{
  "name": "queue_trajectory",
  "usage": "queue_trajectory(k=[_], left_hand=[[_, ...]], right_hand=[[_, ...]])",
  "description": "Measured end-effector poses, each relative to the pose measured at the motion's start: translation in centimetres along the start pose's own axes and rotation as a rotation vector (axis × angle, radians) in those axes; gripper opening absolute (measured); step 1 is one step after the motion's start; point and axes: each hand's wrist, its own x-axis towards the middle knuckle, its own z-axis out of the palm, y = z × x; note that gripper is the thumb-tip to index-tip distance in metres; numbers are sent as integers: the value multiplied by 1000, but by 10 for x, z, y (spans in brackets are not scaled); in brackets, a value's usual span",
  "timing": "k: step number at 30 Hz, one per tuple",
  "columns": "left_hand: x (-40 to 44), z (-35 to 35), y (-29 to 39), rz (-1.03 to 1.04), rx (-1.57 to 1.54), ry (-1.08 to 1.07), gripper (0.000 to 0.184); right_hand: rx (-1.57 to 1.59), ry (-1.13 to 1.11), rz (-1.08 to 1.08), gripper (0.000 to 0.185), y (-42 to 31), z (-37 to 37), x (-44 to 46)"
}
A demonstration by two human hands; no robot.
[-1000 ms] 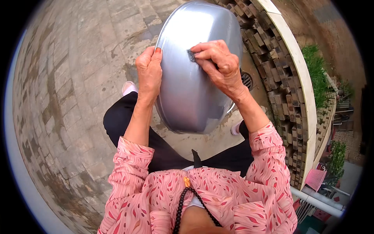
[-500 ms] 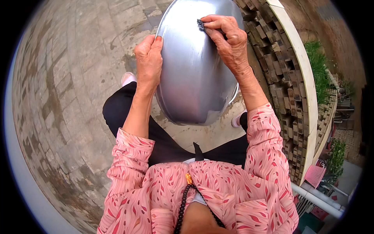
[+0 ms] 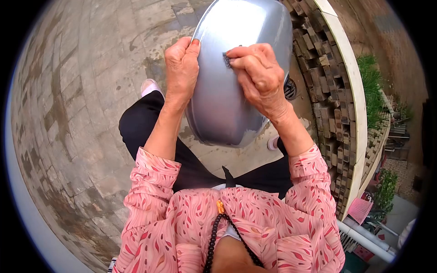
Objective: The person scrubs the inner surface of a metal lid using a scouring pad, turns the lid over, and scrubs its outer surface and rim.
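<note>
A large shiny metal basin [image 3: 218, 104] is tilted up in front of me, its smooth outer surface facing me. My left hand [image 3: 181, 68] grips the basin's left rim, thumb on the outside and the other fingers curled behind. Pinched in the fingers of my right hand [image 3: 259, 75] is a small dark steel wool scrubber [image 3: 226, 60], pressed against the basin's surface near its middle. Part of the scrubber is hidden by the fingertips.
Grey paving [image 3: 91, 95] stretches out on the left. Stacked bricks [image 3: 325, 91] line the right side beside a pale ledge [image 3: 353, 82]. A round drain grate [image 3: 290, 89] lies by the basin. A pink plastic basket [image 3: 359, 210] sits at lower right.
My right hand has drawn the scrubber down and slightly left across the basin. The basin and my left hand have shifted a little right in view, and the drain grate now shows.
</note>
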Motion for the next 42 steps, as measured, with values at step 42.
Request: queue_trajectory(k=[42], left_hand=[[3, -8, 1, -97, -50, -2, 18]], right_hand=[[144, 330, 213, 11, 44, 7, -2]])
